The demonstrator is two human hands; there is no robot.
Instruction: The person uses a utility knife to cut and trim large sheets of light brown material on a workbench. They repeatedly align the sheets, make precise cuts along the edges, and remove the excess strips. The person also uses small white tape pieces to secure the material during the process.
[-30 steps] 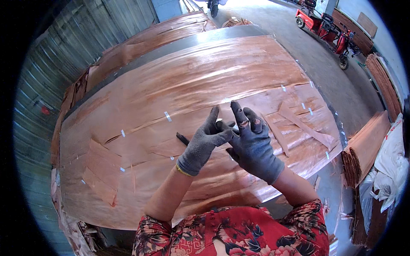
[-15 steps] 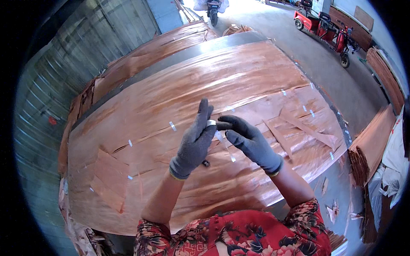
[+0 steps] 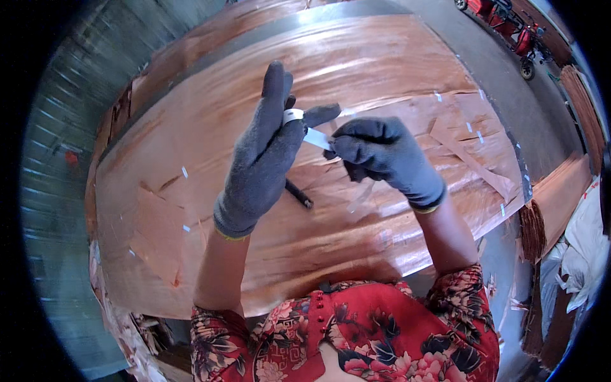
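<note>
Both hands wear dark grey knit gloves and are raised over a large reddish-brown wood veneer sheet (image 3: 356,63). White tape (image 3: 293,115) loops round part of my left hand (image 3: 258,162), where some fingers point up and one points right. A short strip of the tape (image 3: 316,138) stretches from there to my right hand (image 3: 388,156), whose thumb and fingers pinch its end. A dark rod-like thing (image 3: 299,194) sticks out below my left hand; its other end is hidden. Another pale strip (image 3: 361,197) hangs below my right hand, partly see-through.
Loose veneer pieces (image 3: 474,159) lie on the sheet, with several small white tape bits (image 3: 186,172) along its seams. Stacked veneer (image 3: 554,197) and white plastic sacking (image 3: 585,216) stand at the right. A red three-wheeler (image 3: 525,41) is parked far right; a corrugated wall (image 3: 70,210) runs along the left.
Both hands have moved up in the view, the left one also leftward. My right hand's loosely curled fingers have closed on the tape's end. The view has tilted downward.
</note>
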